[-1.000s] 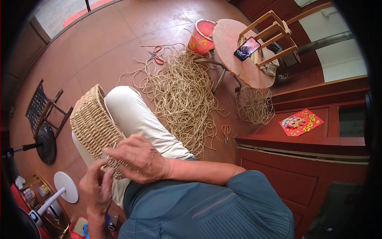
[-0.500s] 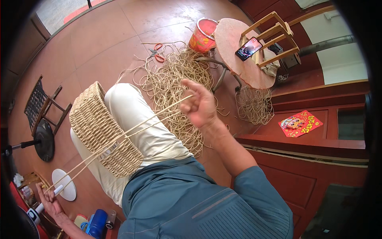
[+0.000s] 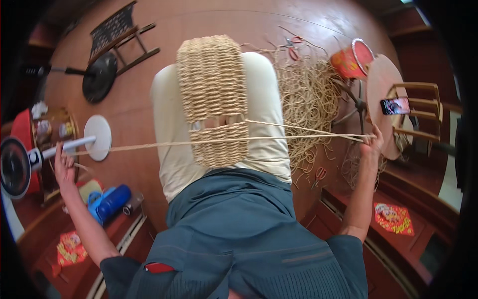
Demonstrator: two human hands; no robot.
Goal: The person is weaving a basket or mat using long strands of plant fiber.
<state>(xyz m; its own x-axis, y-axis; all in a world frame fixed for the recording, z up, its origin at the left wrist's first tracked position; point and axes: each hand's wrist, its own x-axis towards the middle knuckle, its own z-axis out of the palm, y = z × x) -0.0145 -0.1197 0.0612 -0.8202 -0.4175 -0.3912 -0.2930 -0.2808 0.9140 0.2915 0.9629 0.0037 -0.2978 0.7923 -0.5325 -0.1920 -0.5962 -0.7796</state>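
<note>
Across my light trousers (image 3: 172,129) lies a woven straw-coloured cord piece (image 3: 211,74), long with rounded ends. A gap crosses its weave nearer to me, with bits of a frame showing inside. A twisted cord (image 3: 269,138) runs taut over the piece from side to side. Far out to the left, my left hand (image 3: 64,168) is closed on its one end, a finger raised. My right hand (image 3: 371,142), well out to the right, pinches the cord there, with another strand that comes from the gap's right edge.
A heap of loose cord (image 3: 308,94) covers the floor at right, with red-handled scissors (image 3: 295,48) beyond it and another pair (image 3: 318,176) nearer. Past it stand a red bucket (image 3: 346,63) and a round table (image 3: 381,82). A fan (image 3: 15,167) stands left, a dark chair (image 3: 113,37) far left.
My view has turned, so the woven piece now sits upright in the middle. My hands have spread farther apart, drawing the cord out straight across it.
</note>
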